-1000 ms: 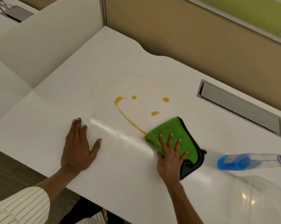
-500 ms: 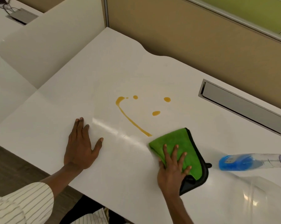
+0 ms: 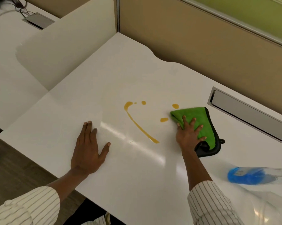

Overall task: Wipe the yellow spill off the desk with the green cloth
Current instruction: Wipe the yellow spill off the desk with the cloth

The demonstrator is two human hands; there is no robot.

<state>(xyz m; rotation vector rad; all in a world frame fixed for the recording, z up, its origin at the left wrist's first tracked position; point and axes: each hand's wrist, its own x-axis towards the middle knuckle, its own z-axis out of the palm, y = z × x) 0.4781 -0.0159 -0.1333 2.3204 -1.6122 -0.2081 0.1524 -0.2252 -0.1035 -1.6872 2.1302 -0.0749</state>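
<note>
White laminate desk [image 3: 137,75] fills the head view, its far edge set against a tan partition [image 3: 202,46] topped by a green glazed band. A yellow spill [image 3: 140,125] lies near the middle of the desk: a long thin streak running from a rounded blob at its far end toward the near edge, with small separate drops beside the blob and two larger drops to the right.

The green cloth [image 3: 200,120], folded, with a black edging and black underside, lies right of the streak, between the spill and the recessed grey cable tray [image 3: 244,111] along the far right edge. Its left corner touches or nearly touches the two right-hand drops; which cannot be told.

The right hand [image 3: 188,133] lies palm down on the near-left part of the cloth, fingers spread and flat, pressing rather than grasping. The left hand [image 3: 88,150] rests flat on the bare desk near the front edge, left of the streak and clear of it, fingers extended and thumb splayed, holding nothing. Both wrists emerge from white pin-striped sleeves [image 3: 208,203].

A clear spray bottle [image 3: 250,175] holding blue liquid lies on its side toward the near right corner, well apart from the cloth. A label on it is too blurred to read. No other writing or brand is legible.

A second desk at upper left carries a grey cable hatch [image 3: 38,20] with cords.
</note>
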